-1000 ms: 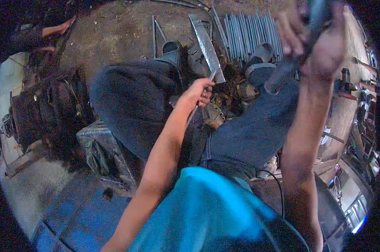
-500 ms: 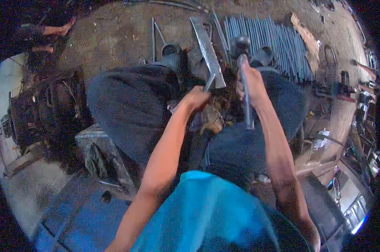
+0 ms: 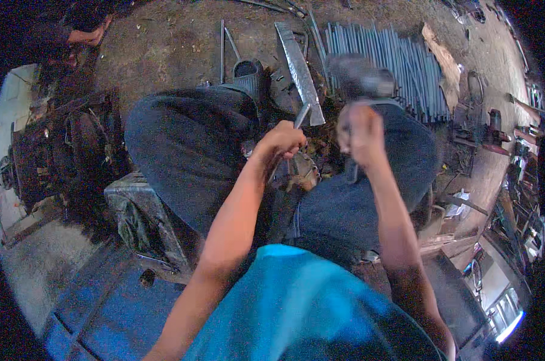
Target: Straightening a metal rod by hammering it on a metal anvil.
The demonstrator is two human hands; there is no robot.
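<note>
My left hand is closed round the handles of metal tongs. The tongs' jaws meet the near end of a long flat metal blade, silvery and uneven, which slants away from me between my knees. To the right, my right hand is wrapped round a hammer. Motion smears both this hand and the dark hammer head, which is raised beyond my fist, over the right knee's far side. Part of the handle shows below the fist. What lies under the blade's near end is dark and hard to make out.
Many thin metal rods lie side by side at the far right, beside a wooden strip. A sandalled foot shows beyond my left knee. Dark machinery stands left. Another person's limb is at the far left.
The hammer head has swung a little right and nearer, turning sideways and blurring. My right hand has moved slightly too. The left hand, tongs and blade stay nearly in place.
</note>
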